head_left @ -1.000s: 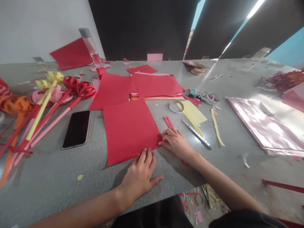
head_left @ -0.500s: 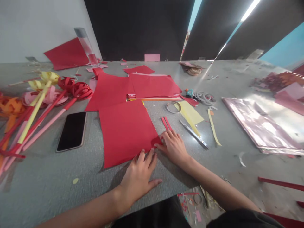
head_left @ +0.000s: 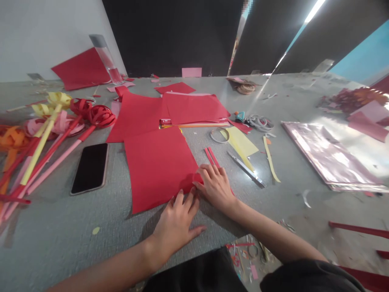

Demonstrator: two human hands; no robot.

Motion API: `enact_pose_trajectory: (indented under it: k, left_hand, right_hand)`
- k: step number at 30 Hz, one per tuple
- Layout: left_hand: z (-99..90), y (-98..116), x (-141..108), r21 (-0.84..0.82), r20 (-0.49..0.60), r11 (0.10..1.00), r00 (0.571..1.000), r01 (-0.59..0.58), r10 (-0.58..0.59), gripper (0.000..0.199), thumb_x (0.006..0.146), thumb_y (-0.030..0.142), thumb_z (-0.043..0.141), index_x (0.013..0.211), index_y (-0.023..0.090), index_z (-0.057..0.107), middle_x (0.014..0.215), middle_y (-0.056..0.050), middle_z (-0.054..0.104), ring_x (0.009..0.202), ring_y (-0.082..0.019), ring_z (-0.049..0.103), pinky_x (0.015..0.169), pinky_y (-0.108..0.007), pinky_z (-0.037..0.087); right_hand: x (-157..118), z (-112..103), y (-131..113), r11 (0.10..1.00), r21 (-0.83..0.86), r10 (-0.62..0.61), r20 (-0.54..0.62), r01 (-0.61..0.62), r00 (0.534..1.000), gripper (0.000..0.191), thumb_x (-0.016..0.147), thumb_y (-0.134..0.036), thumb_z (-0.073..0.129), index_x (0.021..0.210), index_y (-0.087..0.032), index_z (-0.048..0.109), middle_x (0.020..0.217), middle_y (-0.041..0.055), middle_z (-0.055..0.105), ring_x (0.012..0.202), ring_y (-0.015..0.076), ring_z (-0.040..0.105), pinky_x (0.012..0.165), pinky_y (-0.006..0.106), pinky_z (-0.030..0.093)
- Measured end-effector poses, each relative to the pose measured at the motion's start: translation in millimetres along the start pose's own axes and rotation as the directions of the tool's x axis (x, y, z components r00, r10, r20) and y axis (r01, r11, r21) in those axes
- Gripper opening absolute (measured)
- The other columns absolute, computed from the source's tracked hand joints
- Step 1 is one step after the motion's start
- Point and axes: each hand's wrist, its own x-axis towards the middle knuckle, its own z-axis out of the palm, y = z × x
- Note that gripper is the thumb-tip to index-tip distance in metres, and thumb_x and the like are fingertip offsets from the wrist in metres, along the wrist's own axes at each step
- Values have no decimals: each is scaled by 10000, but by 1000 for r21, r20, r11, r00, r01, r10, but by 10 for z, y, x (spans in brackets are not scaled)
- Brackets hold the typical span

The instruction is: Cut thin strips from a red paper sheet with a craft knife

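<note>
On the table (head_left: 60, 243), a sheet (head_left: 158, 166) reaches ahead from beneath left hand (head_left: 175, 221) and right hand (head_left: 216, 185); phone (head_left: 90, 168) left of them, knife (head_left: 246, 169) right, bottle (head_left: 105, 59) far ahead-left.

Plain red sheet (head_left: 158, 166), 2 red strips (head_left: 214, 156), yellow paper (head_left: 245, 142), grey tabletop (head_left: 118, 237)

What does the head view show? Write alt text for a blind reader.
A person's left hand rests on the near edge of a red paper sheet, and the right hand touches its near right corner. On the grey table, a phone and paper-topped sticks lie to the left, a silver tool to the right.
</note>
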Motion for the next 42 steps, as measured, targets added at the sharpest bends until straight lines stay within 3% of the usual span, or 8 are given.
enact_pose_trajectory:
  k: [9, 14, 20, 25, 29, 32, 36, 42]
  left_hand:
    - [49, 3, -24, -14, 6, 1000, 1000, 3, -3, 711, 816, 636, 419, 1326, 144, 468, 1423, -101, 406, 1154, -325, 470, 836, -409, 526]
    - [32, -1, -2, -23, 27, 1000, 1000, -7, 8, 708, 837, 623, 389, 1342, 130, 444, 1449, -96, 362, 1165, -335, 461, 854, -439, 510]
    - [-102, 178, 98, -32, 70, 994, 992, 103, -101, 650, 846, 525, 474, 1325, 87, 451, 1408, -188, 402, 1141, -361, 492, 832, -449, 506]
    - [-287, 258, 87, -186, 63, 982, 998, 28, -16, 588, 822, 496, 534, 1276, 125, 492, 1354, -192, 466, 1186, -368, 475, 953, -484, 419]
    - [-347, 100, 118, -348, 36, 930, 990, -116, 137, 443, 863, 469, 480, 1169, 157, 550, 1171, -118, 618, 1071, -265, 578, 978, -443, 405]
    - [-221, -95, 196, -388, -17, 915, 994, -109, 112, 303, 901, 356, 452, 1096, 168, 587, 1084, -77, 659, 1008, -209, 605, 935, -365, 440]
    - [69, -365, 270, -325, -144, 945, 986, 37, -88, 399, 906, 370, 440, 1218, 136, 525, 1284, -116, 547, 1207, -245, 465, 988, -419, 389]
    - [210, -737, 404, -322, -123, 943, 991, -80, 42, 421, 943, 397, 341, 1255, 157, 490, 1372, -94, 471, 1325, -226, 329, 1091, -478, 228]
  right_hand:
    - [-32, -62, 155, 997, -39, 60, -14, -61, 998, 129, 882, -226, 514, 1005, -207, 547, 1080, 58, 617, 921, 211, 540, 773, 357, 331]
    - [-17, -197, 280, 982, 136, 144, -67, -134, 987, 213, 891, -123, 383, 988, -195, 559, 1008, 66, 643, 897, 203, 571, 728, 321, 375]
    - [-225, -323, 101, 980, 181, -115, 198, 79, 973, 287, 863, -109, 433, 1094, -212, 571, 1037, 39, 674, 980, 191, 585, 799, 332, 377]
    - [-284, -279, 67, 984, 130, -145, 177, 123, 973, 264, 905, -193, 453, 1146, -219, 557, 1180, 52, 626, 1169, 198, 495, 936, 395, 319]
    - [-157, -224, 166, 977, 107, -198, 155, 182, 968, 218, 886, -197, 495, 1081, -239, 584, 1121, 31, 654, 1175, 204, 498, 939, 410, 337]
    - [-51, -185, 211, 969, 90, -240, 129, 230, 962, 224, 867, -189, 526, 1076, -245, 584, 1115, 25, 657, 1178, 202, 495, 930, 410, 348]
    - [56, -152, 230, 962, 63, -273, 118, 267, 955, 213, 851, -199, 559, 1054, -251, 600, 1121, 18, 650, 1146, 190, 513, 919, 393, 345]
    - [275, -91, 220, 953, 0, -301, 136, 304, 944, 111, 869, -258, 543, 919, -218, 634, 1005, 31, 668, 973, 179, 563, 845, 344, 336]
